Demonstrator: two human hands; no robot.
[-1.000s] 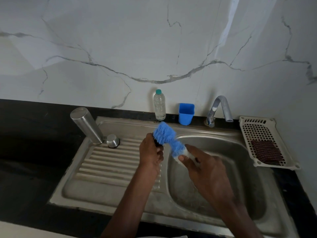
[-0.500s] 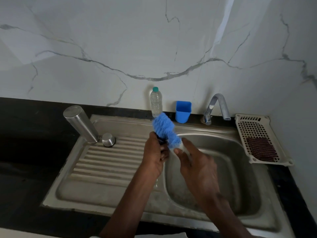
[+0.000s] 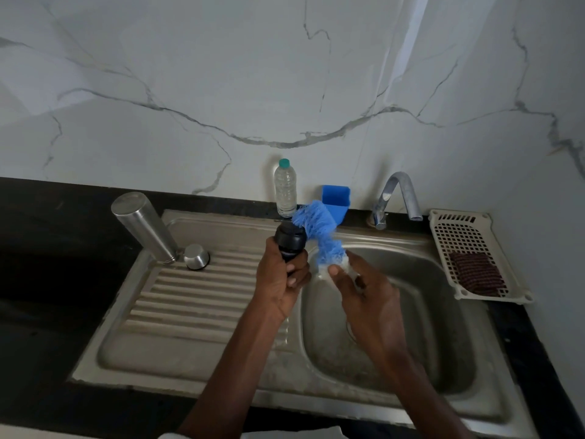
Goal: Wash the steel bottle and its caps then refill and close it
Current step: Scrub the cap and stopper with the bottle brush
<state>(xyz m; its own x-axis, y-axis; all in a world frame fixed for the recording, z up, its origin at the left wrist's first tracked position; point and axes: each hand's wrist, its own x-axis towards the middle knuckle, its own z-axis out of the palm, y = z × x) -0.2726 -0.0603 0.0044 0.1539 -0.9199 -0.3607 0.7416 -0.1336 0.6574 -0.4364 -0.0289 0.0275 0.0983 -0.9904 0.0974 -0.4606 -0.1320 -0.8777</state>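
Note:
My left hand (image 3: 280,282) grips a black inner cap (image 3: 289,240) above the sink's inner edge. My right hand (image 3: 364,288) holds the white handle of a blue bottle brush (image 3: 318,231), whose bristles bend against the cap's right side. The steel bottle (image 3: 144,226) stands upside down on the drainboard at the back left, tilted in this view. A small steel outer cap (image 3: 196,255) sits right beside its mouth.
The steel sink (image 3: 443,327) has its basin on the right and a ribbed drainboard (image 3: 190,296) on the left. Behind stand a clear plastic bottle (image 3: 285,188), a blue holder (image 3: 337,201) and the tap (image 3: 397,198). A white basket (image 3: 468,229) holding a dark scrub pad (image 3: 476,274) lies at the right.
The brush has shifted from over the cap to its right side, so the black cap now shows in my left hand. Both hands stay close together over the sink's edge.

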